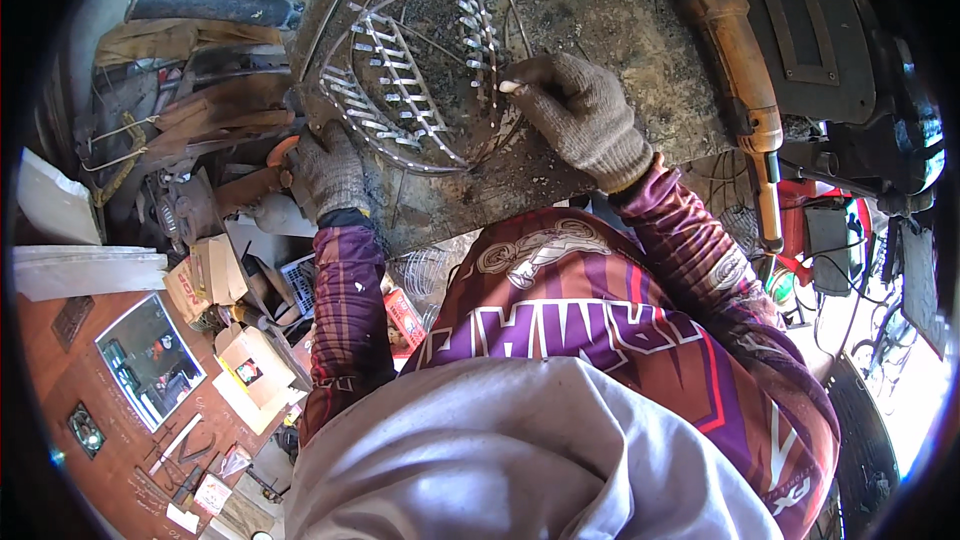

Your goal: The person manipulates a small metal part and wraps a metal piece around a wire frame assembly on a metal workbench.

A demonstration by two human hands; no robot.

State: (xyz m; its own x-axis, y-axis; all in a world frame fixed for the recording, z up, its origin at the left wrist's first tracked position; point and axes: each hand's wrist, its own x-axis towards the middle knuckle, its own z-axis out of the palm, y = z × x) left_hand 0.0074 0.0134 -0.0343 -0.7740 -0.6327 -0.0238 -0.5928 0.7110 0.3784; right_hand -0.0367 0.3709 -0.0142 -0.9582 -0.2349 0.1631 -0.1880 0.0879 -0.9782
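A round wire frame (437, 168) lies on the dark, worn metal worktable (655, 50). Three rows of short metal rods (400, 80) stand out along strips inside its ring. At the frame's right side, my right hand (590, 120), in a grey-brown knitted glove, has thumb and forefinger pinched together. A small pale tip shows there; whether it is a rod piece or a bare fingertip I cannot make out. My left hand (332, 168), gloved alike, rests at the table's left edge beside the ring. Its fingers are mostly hidden, with an orange round-edged thing (283, 150) next to them.
An angle grinder (735, 70) with a yellow disc lies to the right, beside a dark welding mask (808, 35). Loose wires cross the table's far side. Wood pieces, a dark tube (210, 3) and open cardboard boxes (255, 375) crowd the left.
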